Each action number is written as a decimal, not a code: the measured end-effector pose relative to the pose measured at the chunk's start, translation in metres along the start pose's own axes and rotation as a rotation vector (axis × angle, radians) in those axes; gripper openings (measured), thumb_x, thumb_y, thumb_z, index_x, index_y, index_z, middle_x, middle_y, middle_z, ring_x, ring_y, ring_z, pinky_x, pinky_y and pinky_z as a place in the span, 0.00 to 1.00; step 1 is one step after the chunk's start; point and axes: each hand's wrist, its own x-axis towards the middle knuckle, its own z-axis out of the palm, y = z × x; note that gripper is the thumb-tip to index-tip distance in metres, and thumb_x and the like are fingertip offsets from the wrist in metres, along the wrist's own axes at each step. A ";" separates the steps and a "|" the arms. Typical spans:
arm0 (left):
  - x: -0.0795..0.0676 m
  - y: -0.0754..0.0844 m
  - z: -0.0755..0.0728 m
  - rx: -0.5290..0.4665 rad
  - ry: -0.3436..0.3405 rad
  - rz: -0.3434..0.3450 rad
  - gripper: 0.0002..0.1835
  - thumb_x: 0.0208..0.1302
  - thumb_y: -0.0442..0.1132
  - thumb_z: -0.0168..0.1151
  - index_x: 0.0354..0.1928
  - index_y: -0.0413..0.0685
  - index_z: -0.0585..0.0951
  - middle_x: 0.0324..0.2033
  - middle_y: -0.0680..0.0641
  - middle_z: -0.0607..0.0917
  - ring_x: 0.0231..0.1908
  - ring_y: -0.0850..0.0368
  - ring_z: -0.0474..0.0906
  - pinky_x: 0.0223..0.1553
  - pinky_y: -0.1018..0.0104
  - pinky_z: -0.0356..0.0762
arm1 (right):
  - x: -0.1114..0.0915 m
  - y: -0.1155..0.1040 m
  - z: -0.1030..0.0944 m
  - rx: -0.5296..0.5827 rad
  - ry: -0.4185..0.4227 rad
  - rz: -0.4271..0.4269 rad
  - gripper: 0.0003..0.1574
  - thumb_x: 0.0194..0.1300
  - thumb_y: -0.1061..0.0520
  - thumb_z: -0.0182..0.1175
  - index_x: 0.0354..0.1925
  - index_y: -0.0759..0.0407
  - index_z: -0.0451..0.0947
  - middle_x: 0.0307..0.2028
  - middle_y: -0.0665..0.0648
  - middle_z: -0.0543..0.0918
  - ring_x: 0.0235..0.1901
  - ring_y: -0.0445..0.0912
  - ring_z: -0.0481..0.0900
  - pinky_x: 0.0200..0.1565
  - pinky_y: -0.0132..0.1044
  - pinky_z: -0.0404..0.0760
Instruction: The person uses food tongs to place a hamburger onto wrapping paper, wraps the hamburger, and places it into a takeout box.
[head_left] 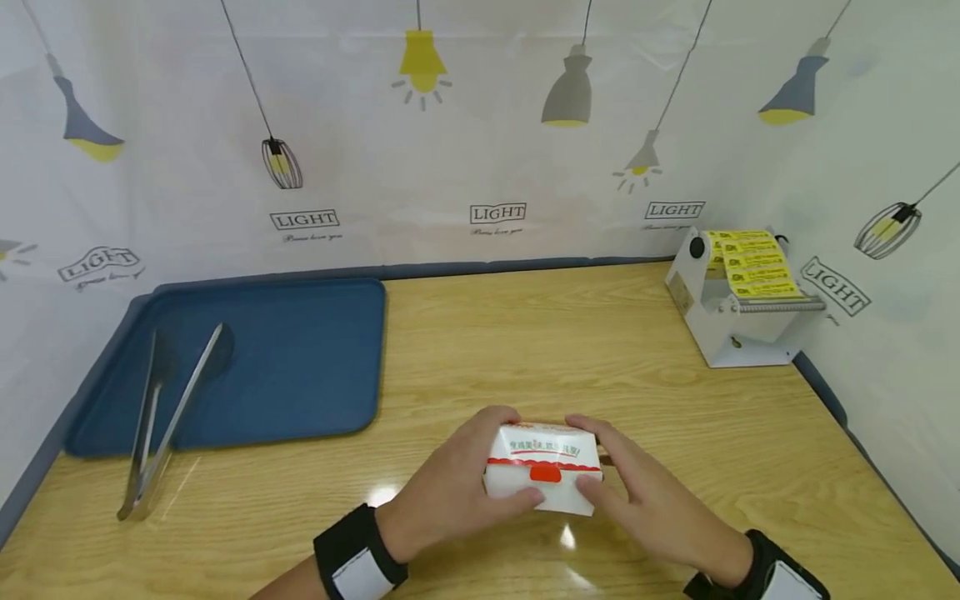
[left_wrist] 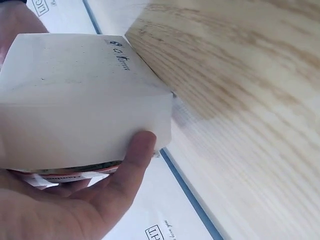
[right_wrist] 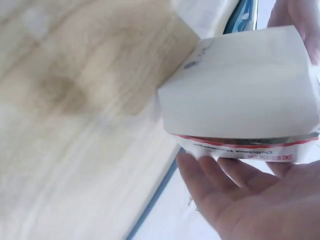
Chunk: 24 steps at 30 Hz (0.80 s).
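Observation:
A small white hamburger box (head_left: 550,450) with red trim and a red front tab is held between both hands above the front of the table. My left hand (head_left: 457,483) grips its left end, thumb across the front and index finger at the top edge. On the opposite end my right hand (head_left: 645,500) holds it, thumb on the lower front corner and index finger at the top. The lid is folded down onto the base. In the left wrist view the plain white underside (left_wrist: 75,70) carries small dark print. The right wrist view shows lettering along the lid's side (right_wrist: 245,150).
A blue tray (head_left: 300,358) lies at the back left, with metal tongs (head_left: 176,417) resting across it and over its front edge. A white label dispenser (head_left: 742,308) with a yellow label roll stands at the back right. A lamp-printed curtain hangs behind the wooden table (head_left: 480,350).

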 end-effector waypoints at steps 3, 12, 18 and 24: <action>0.001 0.002 0.000 0.021 0.000 -0.020 0.36 0.53 0.56 0.68 0.60 0.50 0.66 0.45 0.53 0.80 0.37 0.64 0.74 0.35 0.73 0.80 | 0.007 -0.007 -0.001 -0.052 0.070 -0.026 0.44 0.63 0.39 0.60 0.71 0.55 0.60 0.69 0.59 0.70 0.65 0.52 0.69 0.59 0.63 0.75; 0.004 0.003 -0.001 0.035 0.000 -0.060 0.37 0.54 0.58 0.67 0.61 0.51 0.65 0.46 0.53 0.79 0.37 0.64 0.75 0.34 0.73 0.80 | 0.026 -0.022 0.003 -0.116 0.157 -0.130 0.32 0.58 0.50 0.68 0.62 0.49 0.75 0.63 0.57 0.79 0.63 0.51 0.73 0.58 0.56 0.80; 0.006 0.003 -0.002 0.050 0.000 -0.098 0.36 0.57 0.61 0.63 0.61 0.52 0.65 0.47 0.53 0.79 0.36 0.64 0.75 0.34 0.72 0.80 | 0.027 -0.021 0.008 -0.092 0.147 -0.158 0.29 0.61 0.58 0.64 0.62 0.46 0.78 0.65 0.61 0.75 0.63 0.55 0.72 0.55 0.61 0.80; 0.007 0.001 -0.003 0.065 -0.002 -0.070 0.48 0.43 0.68 0.69 0.61 0.50 0.65 0.46 0.52 0.79 0.37 0.63 0.75 0.35 0.71 0.81 | 0.027 -0.017 0.011 0.006 0.143 -0.178 0.26 0.62 0.67 0.60 0.55 0.47 0.82 0.68 0.61 0.71 0.67 0.57 0.66 0.55 0.65 0.78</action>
